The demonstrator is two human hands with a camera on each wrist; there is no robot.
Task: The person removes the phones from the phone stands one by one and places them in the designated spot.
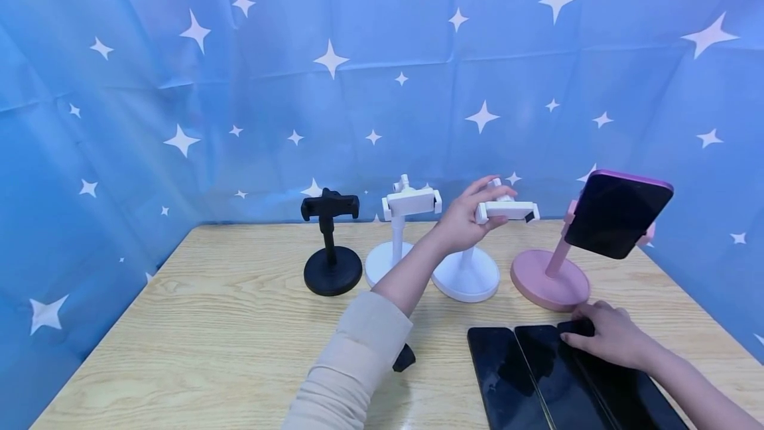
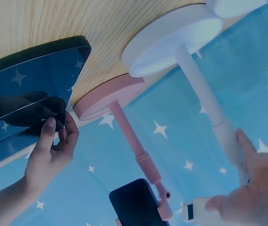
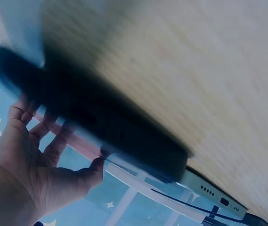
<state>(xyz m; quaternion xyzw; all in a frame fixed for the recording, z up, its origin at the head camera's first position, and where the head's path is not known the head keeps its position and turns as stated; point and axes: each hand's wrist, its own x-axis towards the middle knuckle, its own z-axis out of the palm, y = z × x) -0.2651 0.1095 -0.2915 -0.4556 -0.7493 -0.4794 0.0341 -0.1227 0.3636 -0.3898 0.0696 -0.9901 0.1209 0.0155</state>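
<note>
My left hand [image 1: 462, 221] grips the clamp head of a white phone stand [image 1: 468, 277], with the thumb in front and fingers over the top. Its clamp [image 1: 510, 211] holds no phone. At the lower right, my right hand [image 1: 615, 337] pinches the far end of a black-screened phone [image 1: 633, 383], the rightmost of three lying side by side on the table. In the left wrist view, the thumb and fingers of the right hand [image 2: 53, 150] are at the phone's corner. Seen from the right wrist, the phone's dark side [image 3: 119, 132] is blurred above the thumb.
A pink stand [image 1: 552, 281] holds a phone with a purple edge [image 1: 617, 214]. To the left stand another white stand [image 1: 412, 202] and a black stand [image 1: 330, 271], their clamps without phones. A small black object [image 1: 404, 358] shows beside my left sleeve. A starry blue curtain [image 1: 268, 118] hangs behind.
</note>
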